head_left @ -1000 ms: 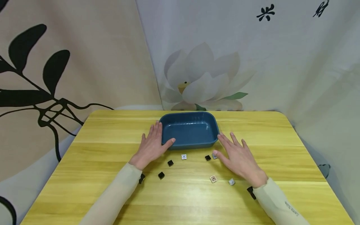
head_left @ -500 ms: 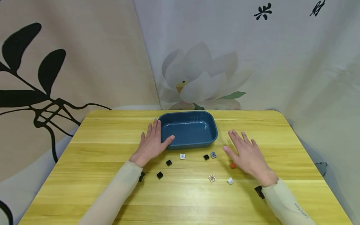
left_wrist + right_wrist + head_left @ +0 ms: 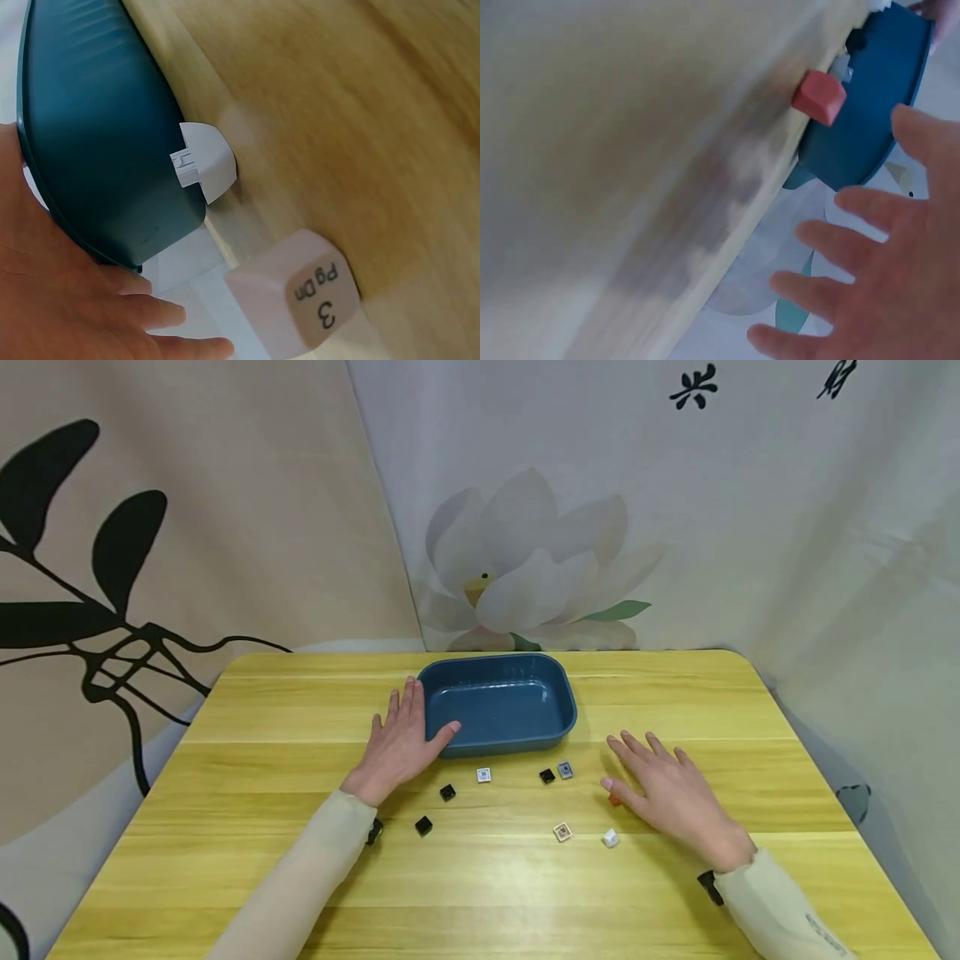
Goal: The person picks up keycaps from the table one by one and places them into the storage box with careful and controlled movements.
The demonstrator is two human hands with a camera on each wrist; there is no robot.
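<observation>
A blue rectangular dish (image 3: 495, 748) stands at the table's back middle. My left hand (image 3: 397, 743) lies against its left side, fingers straight and thumb at the near left rim. Over the table to the right of the dish is my right hand (image 3: 671, 793), fingers spread and holding nothing. Partly hidden by its thumb is a red keycap (image 3: 614, 800), plainer in the right wrist view (image 3: 820, 97). A white keycap (image 3: 610, 838) and a beige-edged one (image 3: 562, 832) lie nearer the front edge. The left wrist view shows a keycap marked "3 PgDn" (image 3: 300, 292).
In front of the dish are a white keycap (image 3: 483, 774), a black one (image 3: 547, 776) beside a grey-blue one (image 3: 565, 770), and two black ones (image 3: 447, 792), (image 3: 423, 826) farther left. A printed curtain (image 3: 300, 510) hangs behind the wooden table (image 3: 480, 893).
My right hand has left the dish's right side and moved right, then slightly nearer the front edge. The red keycap has come into sight under it. My left hand stays at the dish.
</observation>
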